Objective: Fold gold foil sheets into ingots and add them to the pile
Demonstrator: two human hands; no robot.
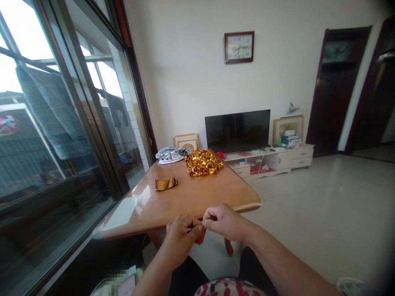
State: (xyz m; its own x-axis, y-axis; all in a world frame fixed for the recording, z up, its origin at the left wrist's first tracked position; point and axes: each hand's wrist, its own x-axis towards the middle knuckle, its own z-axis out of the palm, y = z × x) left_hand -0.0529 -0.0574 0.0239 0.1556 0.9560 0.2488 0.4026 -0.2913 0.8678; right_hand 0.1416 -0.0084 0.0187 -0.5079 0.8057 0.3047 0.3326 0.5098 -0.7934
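Note:
My left hand (182, 238) pinches a small piece of gold foil paper (201, 237) just in front of the table's near edge. At the paper's upper edge, the thumb and fingers of my right hand (226, 221) are pressed together, meeting my left fingertips. The paper is partly hidden behind my fingers. Farther off on the wooden table (197, 201) lies a heap of shiny folded gold foil pieces (203, 163). Left of centre rests a small curled stack of gold paper sheets (166, 184).
A whitish sheet (120, 213) lies at the table's left side, and a grey-white bundle (171, 155) sits at its far end. Glass sliding doors (68, 123) run along the left. Beyond the table stand a television (237, 129) and a white low cabinet (285, 159).

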